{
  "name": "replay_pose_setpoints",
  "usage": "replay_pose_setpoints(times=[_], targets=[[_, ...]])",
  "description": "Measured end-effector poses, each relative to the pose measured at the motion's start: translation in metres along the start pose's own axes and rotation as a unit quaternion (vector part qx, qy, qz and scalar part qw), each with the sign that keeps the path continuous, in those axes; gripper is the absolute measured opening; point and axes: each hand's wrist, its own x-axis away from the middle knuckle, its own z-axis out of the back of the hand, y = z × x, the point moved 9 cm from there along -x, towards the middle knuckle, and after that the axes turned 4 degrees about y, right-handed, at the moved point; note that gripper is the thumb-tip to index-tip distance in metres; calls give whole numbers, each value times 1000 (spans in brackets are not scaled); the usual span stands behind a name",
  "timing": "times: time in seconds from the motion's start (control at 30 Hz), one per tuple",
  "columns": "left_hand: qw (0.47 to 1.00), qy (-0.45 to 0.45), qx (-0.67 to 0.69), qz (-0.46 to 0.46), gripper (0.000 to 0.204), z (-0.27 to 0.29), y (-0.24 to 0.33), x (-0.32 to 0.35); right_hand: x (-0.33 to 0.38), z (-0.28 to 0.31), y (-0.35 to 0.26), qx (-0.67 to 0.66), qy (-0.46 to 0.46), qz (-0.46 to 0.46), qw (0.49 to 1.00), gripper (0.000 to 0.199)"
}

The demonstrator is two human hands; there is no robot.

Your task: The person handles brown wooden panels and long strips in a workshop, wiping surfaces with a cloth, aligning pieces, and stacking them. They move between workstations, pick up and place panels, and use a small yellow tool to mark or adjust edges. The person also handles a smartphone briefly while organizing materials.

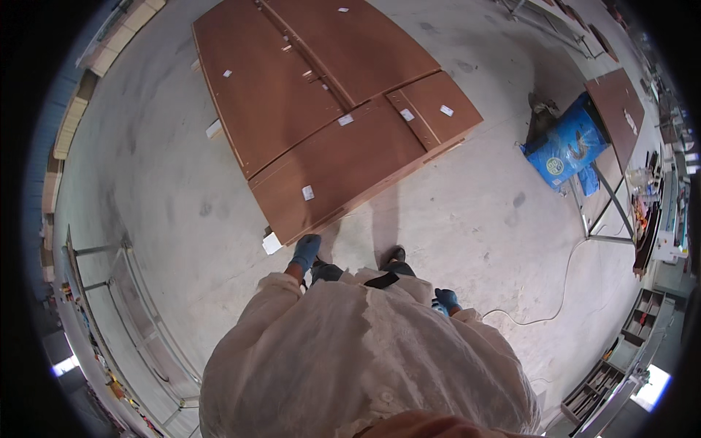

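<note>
My left hand (307, 249), in a blue glove, is low in front of me beside the near corner of a stack of reddish-brown panels (321, 160). Its fingers look curled, and I cannot tell whether they touch the panel edge or hold anything. Down at my right side is my right hand (447, 298), also gloved in blue. Its fingers are closed, with a bit of something light blue and white showing beneath them, too hidden to name. Small white labels (308, 193) lie on the panels.
On the right, a blue bag (566, 146) hangs by a metal frame with a brown board (617, 113). A pale cable (562, 296) curves across the floor toward my right side. A metal rack (131, 314) stands at left, and trays of parts (599, 387) at lower right.
</note>
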Motion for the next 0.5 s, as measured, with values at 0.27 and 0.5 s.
replay_pose_setpoints(times=[0.27, 0.5], targets=[[981, -116, -108, -114, 28, -137, 155, 9, 22, 138, 35, -308, 73, -138, 939, 21], [802, -228, -514, -202, 41, -182, 137, -88, -52, 216, -45, -354, 135, 15, 925, 31]])
